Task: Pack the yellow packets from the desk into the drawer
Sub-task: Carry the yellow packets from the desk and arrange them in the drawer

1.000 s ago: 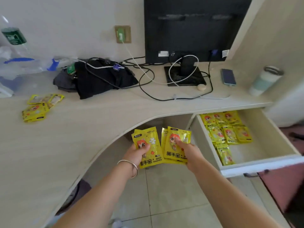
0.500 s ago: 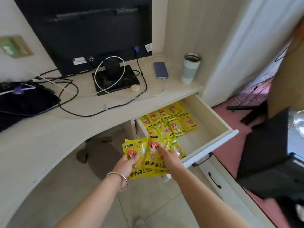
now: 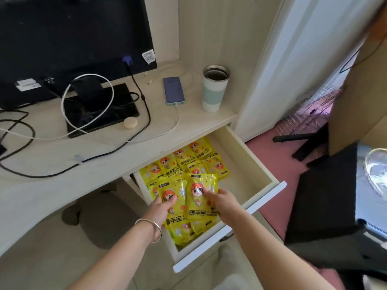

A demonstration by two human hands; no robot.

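Over the front half of the open drawer (image 3: 249,155), item one: my left hand (image 3: 160,208), thumb laid on the printed face of a yellow packet (image 3: 174,191), fingers curled beneath it, a metal bangle (image 3: 151,229) on the wrist. Item two: my right hand (image 3: 224,203), pinching a second packet (image 3: 199,190) the same way, thumb on top. Both packets are face up, side by side, edges overlapping. More yellow edges show under them; how many lie in that bundle I cannot tell. Item three: loose packets (image 3: 188,160) lying flat at the back of the drawer, overlapping one another, the farthest partly under the tabletop (image 3: 94,170). Item four, on the tabletop: a black monitor (image 3: 73,34) on its stand; black and white cables (image 3: 144,98) looped around the base; a small round cream case (image 3: 130,123) touching the base's edge; a blue phone (image 3: 173,90) lying flat with a white lead plugged in; just beside it, a white-and-green tumbler (image 3: 214,88), upright and open-topped.
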